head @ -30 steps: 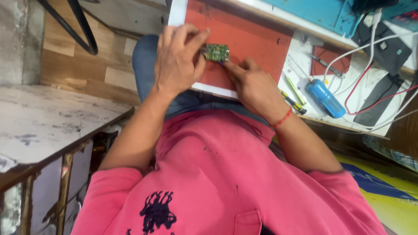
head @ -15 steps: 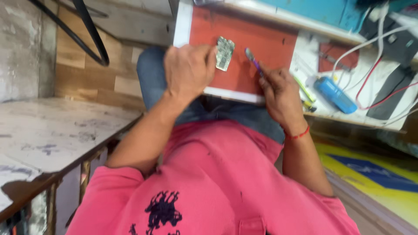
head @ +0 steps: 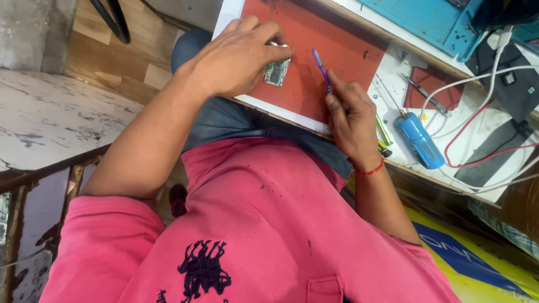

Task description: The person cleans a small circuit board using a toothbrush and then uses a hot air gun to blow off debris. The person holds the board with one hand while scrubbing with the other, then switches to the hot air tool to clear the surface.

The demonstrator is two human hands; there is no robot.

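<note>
The red work mat [head: 331, 50] covers the bench edge before me, a blue cylindrical tool [head: 418, 140] lying well to its right. My left hand [head: 236, 56] pins the small green circuit board [head: 277, 72] on the mat, fingertips closed on it. My right hand [head: 351, 118] is clamped around a thin purple tool [head: 320, 68], tip raised just beside the board.

Matt red rubber mat [head: 337, 50]; glossy blue plastic tool [head: 418, 140].

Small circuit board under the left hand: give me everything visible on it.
The circuit board is small, roughly rectangular and green, with silvery metal parts on its face. It lies flat on the red mat near the bench's front edge. The left hand covers its upper part, fingertips pressing on it. The right hand holds a purple tool beside it, tip apart from the board.
</note>
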